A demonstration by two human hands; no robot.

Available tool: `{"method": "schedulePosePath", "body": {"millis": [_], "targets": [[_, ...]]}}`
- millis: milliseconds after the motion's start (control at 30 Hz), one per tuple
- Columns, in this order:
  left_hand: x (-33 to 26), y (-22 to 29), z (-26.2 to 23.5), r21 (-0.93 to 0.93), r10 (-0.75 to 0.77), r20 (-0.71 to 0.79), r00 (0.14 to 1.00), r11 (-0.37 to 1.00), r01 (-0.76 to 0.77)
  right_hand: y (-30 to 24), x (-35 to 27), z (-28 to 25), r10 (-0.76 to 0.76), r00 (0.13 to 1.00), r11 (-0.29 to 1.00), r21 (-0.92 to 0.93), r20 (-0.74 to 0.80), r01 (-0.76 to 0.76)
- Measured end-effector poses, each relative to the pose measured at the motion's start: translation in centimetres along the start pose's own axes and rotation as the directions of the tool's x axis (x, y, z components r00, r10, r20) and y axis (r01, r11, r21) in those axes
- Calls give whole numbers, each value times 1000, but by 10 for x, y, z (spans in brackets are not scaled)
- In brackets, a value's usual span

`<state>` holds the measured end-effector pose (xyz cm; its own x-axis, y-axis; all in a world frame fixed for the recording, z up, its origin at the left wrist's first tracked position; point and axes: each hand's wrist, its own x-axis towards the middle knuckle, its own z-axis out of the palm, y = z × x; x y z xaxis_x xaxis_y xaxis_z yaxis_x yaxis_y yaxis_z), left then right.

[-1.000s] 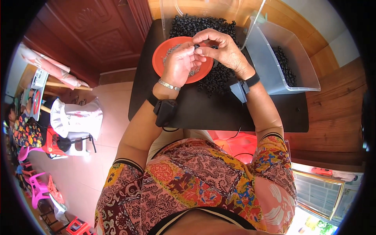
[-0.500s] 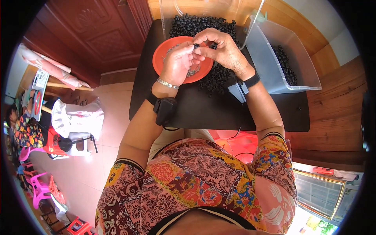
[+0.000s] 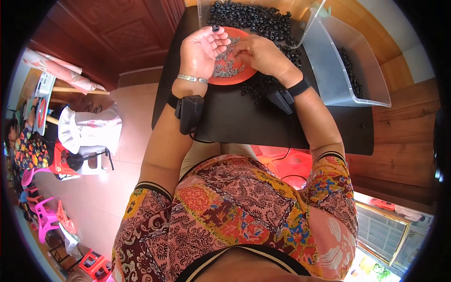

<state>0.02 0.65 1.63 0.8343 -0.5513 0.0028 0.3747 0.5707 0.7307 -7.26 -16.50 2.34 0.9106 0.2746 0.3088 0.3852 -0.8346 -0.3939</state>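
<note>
Over the orange dish (image 3: 244, 75), both hands (image 3: 235, 49) pinch small black rings (image 3: 215, 28).

Single head view, looking steeply down over torso onto black table (image 3: 263, 122), close, fisheye-bent edges.

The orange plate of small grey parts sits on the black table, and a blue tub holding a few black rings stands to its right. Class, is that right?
Not quite: in the head view the tub is clear plastic, not blue. The rest holds: the orange plate sits on the black table, and the tub to its right holds a few black rings.
</note>
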Motion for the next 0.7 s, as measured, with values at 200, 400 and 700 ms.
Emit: {"method": "schedulePosePath", "body": {"millis": [200,400,700], "targets": [[0,-2,-3,10,-34,25,999,999,33,9,-2,14,-98,995,968,-233,-17,91],[-1,1,-2,4,-26,-15,1000,1000,26,10,-1,2,-43,990,977,-214,-135,13],[-1,1,-1,-5,-33,-38,999,999,32,5,4,22,-150,988,982,-122,-29,145]]}}
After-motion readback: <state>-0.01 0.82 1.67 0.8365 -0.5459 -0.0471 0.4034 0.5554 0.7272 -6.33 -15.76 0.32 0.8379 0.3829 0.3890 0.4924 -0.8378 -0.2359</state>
